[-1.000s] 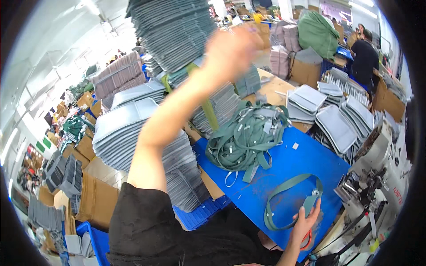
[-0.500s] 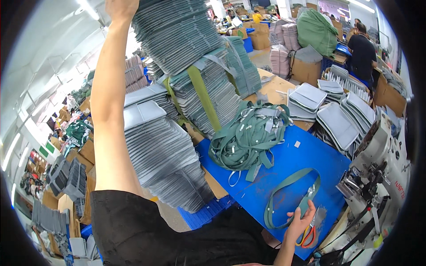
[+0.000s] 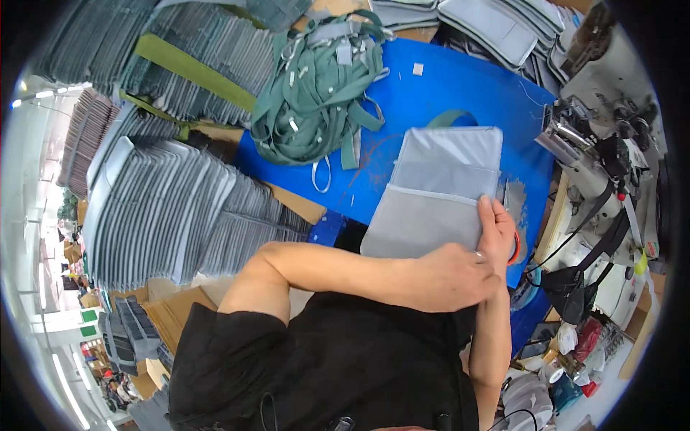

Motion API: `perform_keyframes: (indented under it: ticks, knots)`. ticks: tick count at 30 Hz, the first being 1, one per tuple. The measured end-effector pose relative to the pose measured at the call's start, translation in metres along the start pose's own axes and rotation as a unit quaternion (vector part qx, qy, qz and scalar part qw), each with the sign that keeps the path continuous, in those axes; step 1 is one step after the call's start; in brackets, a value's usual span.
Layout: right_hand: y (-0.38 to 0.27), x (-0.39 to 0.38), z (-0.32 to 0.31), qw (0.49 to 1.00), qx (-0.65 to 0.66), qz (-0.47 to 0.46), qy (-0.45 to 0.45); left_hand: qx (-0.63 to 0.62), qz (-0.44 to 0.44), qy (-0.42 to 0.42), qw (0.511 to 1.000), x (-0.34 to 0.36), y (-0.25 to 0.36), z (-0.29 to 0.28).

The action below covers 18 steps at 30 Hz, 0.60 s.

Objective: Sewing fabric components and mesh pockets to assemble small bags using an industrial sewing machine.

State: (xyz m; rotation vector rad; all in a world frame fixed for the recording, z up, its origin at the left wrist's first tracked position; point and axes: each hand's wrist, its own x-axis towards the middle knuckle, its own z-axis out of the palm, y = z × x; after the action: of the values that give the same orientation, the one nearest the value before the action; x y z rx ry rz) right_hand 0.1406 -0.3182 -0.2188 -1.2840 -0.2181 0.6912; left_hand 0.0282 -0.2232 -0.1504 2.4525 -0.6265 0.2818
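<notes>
A flat grey fabric panel (image 3: pixel 425 215) with rounded corners, a shiny upper part and a pale band across it lies over the blue table, in front of me. My right hand (image 3: pixel 497 231) grips its right edge, thumb on top. My left hand (image 3: pixel 453 279) reaches across my body to the panel's lower right corner, its fingers curled beside my right wrist; what they hold is hidden. A green strap loop (image 3: pixel 453 117) shows from under the panel's top edge. Orange-handled scissors (image 3: pixel 515 246) are mostly hidden behind my right hand.
A tangled heap of green straps (image 3: pixel 316 93) lies on the blue tabletop (image 3: pixel 467 79). Tall stacks of grey panels (image 3: pixel 165 215) stand at the left. A sewing machine (image 3: pixel 586 154) stands at the right, and more panels (image 3: pixel 489 29) lie at the far edge.
My left hand has come down from the tall stack to my right hand. A grey panel is now in my grip, covering the strap loop and scissors. The view has tilted downward.
</notes>
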Motion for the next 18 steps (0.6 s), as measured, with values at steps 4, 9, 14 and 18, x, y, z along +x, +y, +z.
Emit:
perform_keyframes:
  ticks: [4, 9, 14, 18]
  knots:
    - [0.006, -0.015, -0.031, 0.929, -0.332, -0.162, 0.023, 0.136, 0.129, 0.112, 0.976, 0.049, -0.036, -0.037]
    - [-0.07, -0.016, 0.005, 0.899, -0.391, -0.14, -0.139, 0.09, -0.022, -0.372, 0.923, 0.077, -0.082, -0.13]
    - [-0.078, -0.014, 0.01, 0.928, -0.321, -0.147, -0.117, 0.034, 0.065, -0.355, 0.932, 0.068, -0.116, -0.163]
    - [-0.077, -0.012, 0.005, 0.953, -0.244, -0.151, -0.096, -0.063, -0.031, -0.308, 0.949, 0.068, -0.131, -0.183]
